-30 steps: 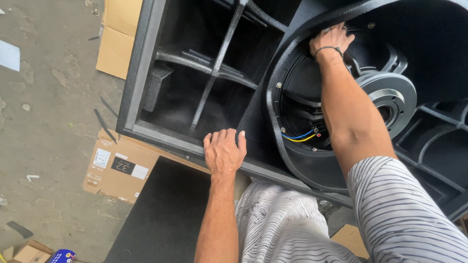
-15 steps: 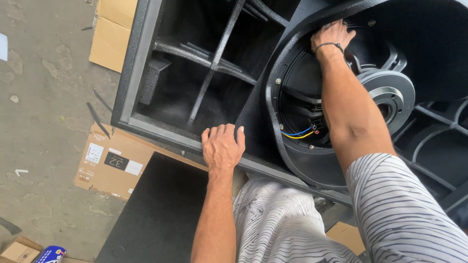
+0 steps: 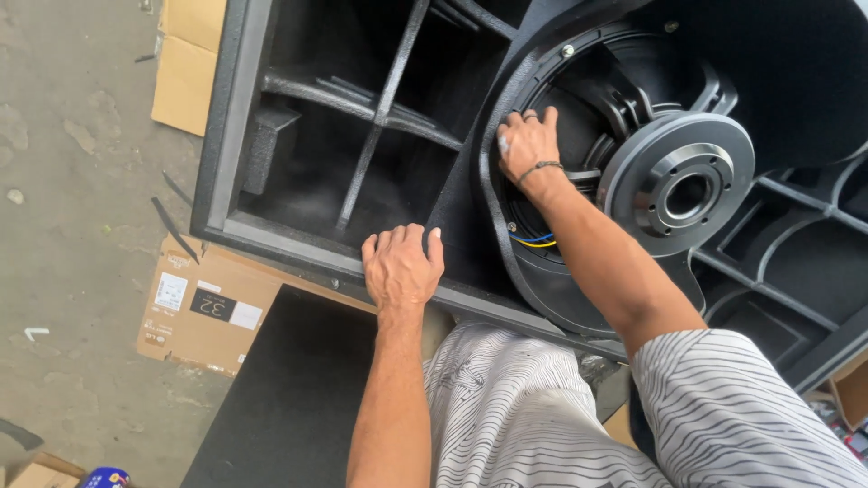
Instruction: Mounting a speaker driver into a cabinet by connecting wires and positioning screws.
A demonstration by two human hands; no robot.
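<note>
A large black speaker cabinet (image 3: 221,126) lies open on the floor, with black braces inside. A big loudspeaker driver (image 3: 633,108) sits in its round opening, its grey magnet (image 3: 683,185) facing up. My right hand (image 3: 527,145) reaches inside the driver's frame, fingers spread on the left part of the basket near the rim. A bracelet is on that wrist. Yellow and blue wires (image 3: 533,240) show just under the forearm. My left hand (image 3: 402,267) rests flat on the cabinet's near edge, fingers together, holding nothing.
Flattened cardboard (image 3: 212,303) lies on the concrete floor to the left, with another piece (image 3: 185,72) farther back. A black panel (image 3: 289,398) lies by my knees. A black cable tie (image 3: 167,226) rests beside the cabinet.
My right hand has slid from the top of the driver's rim down to its left side. The view has shifted, and my left hand stays on the cabinet edge.
</note>
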